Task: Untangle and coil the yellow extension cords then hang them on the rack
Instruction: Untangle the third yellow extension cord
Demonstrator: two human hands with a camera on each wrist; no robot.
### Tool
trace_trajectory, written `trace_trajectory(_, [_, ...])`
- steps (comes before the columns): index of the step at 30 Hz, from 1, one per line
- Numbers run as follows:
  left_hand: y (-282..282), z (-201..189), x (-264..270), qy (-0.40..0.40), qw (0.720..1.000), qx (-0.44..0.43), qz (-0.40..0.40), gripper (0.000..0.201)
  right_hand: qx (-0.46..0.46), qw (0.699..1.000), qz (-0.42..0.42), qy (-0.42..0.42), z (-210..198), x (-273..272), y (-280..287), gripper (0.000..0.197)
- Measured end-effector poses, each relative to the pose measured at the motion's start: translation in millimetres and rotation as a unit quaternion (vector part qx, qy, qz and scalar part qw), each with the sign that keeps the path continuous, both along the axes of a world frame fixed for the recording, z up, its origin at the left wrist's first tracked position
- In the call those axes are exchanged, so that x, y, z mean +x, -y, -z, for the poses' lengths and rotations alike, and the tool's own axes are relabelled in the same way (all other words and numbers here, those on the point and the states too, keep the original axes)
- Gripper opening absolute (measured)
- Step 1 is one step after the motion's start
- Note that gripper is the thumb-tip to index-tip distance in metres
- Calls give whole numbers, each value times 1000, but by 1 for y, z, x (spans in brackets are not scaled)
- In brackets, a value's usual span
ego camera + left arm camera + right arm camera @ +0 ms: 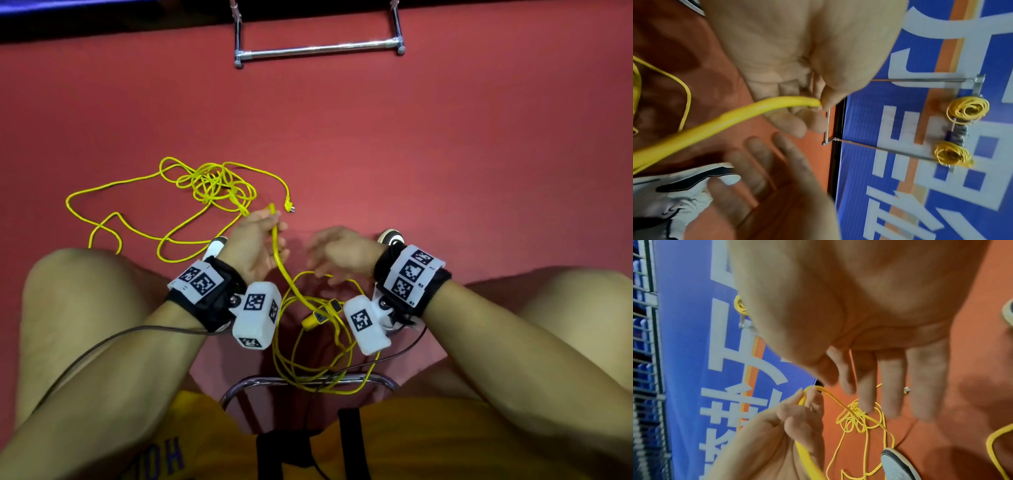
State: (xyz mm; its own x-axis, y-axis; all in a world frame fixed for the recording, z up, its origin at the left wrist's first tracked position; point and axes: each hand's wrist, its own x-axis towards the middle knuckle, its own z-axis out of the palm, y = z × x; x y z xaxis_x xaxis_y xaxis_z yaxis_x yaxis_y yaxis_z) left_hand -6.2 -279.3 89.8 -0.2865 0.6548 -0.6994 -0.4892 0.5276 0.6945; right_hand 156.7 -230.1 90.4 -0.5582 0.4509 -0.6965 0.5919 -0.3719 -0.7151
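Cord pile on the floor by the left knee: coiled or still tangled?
Still tangled. The cord pile lies on the floor in loose crossing loops with a knotted centre, unhung; the left hand pinches one strand.

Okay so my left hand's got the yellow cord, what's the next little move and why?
Probably bring the open right hand over to take the cord just below the left hand, which pinches it, and lay the next loop; much of it is still tangled on the floor.

You've got a red floor (445, 144), your white sneakers (674, 186) on it, and a blue banner (900, 162) with white lettering.
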Motion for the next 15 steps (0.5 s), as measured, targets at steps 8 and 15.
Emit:
trace_trajectory(8, [33,-18,31,32,934,77,348,13,-106,955,265,-77,5,-2,-13,23])
trace_trajectory(15, [15,-12,22,62,979,-97,166,32,-77,954,273,-91,12,-6,-14,17])
